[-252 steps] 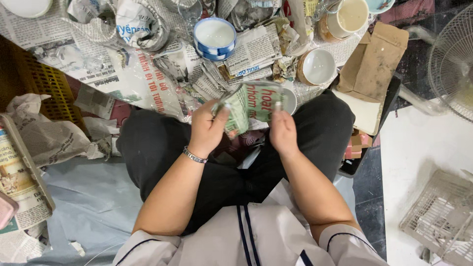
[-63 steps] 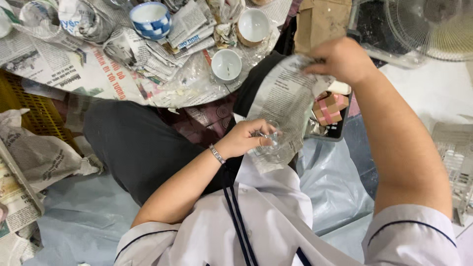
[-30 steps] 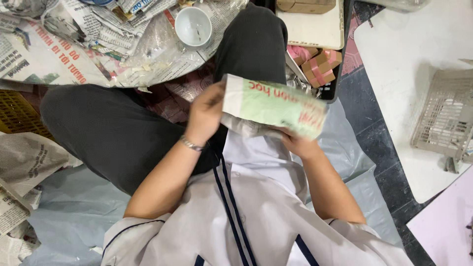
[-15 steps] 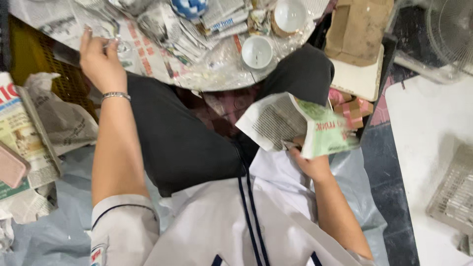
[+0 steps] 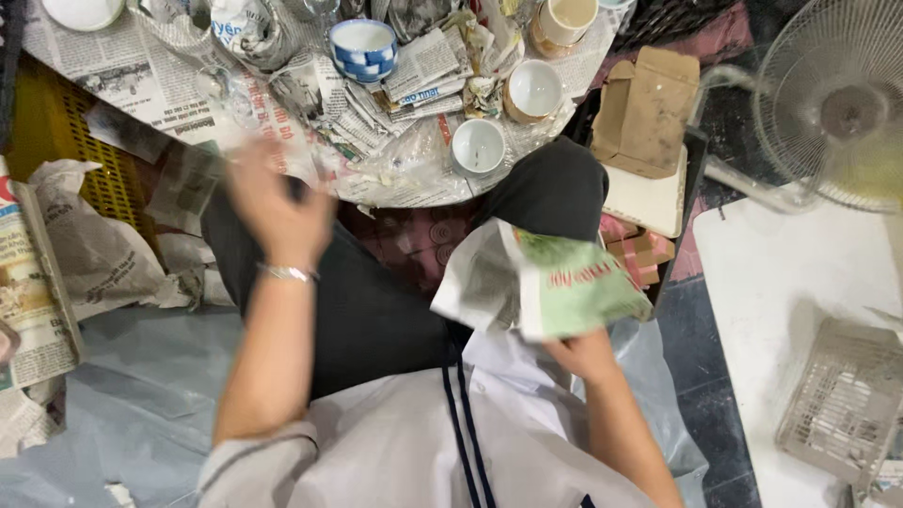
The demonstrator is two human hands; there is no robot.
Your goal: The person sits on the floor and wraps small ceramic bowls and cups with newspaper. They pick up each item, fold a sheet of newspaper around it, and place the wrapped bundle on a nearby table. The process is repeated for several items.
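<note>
Right hand (image 5: pixel 585 356) pinches a folded newspaper sheet (image 5: pixel 541 280) from below, fingers closed on its lower edge; sheet is held up over the lap, just in front of the white shirt (image 5: pixel 414 452), partly green with red print. Left hand (image 5: pixel 273 209) is motion-blurred, raised above the left knee at the edge of the newspaper pile (image 5: pixel 282 103); fingers look spread, cannot tell if it grips anything. Silver bracelet (image 5: pixel 287 274) on the left wrist.

Dark trousers (image 5: pixel 376 310) fill the middle, person sitting cross-legged. Just beyond the knees: small white cup (image 5: pixel 477 149) on crumpled paper, another white cup (image 5: pixel 533 90) behind it, a blue-checked bowl (image 5: pixel 363 49) further left, a tan-rimmed cup (image 5: pixel 566 17) at the top. Loose paper wads and clear plastic lie among them.

Right of the knee: brown cardboard piece (image 5: pixel 647 108) lying on a flat white box. Far right: white fan (image 5: pixel 832 99) and a white plastic basket (image 5: pixel 847 404) on a white surface. Left side: yellow crate (image 5: pixel 66 160) under the papers, crumpled newspaper (image 5: pixel 89 249) beside it, grey plastic sheeting (image 5: pixel 113 386) on the floor.
</note>
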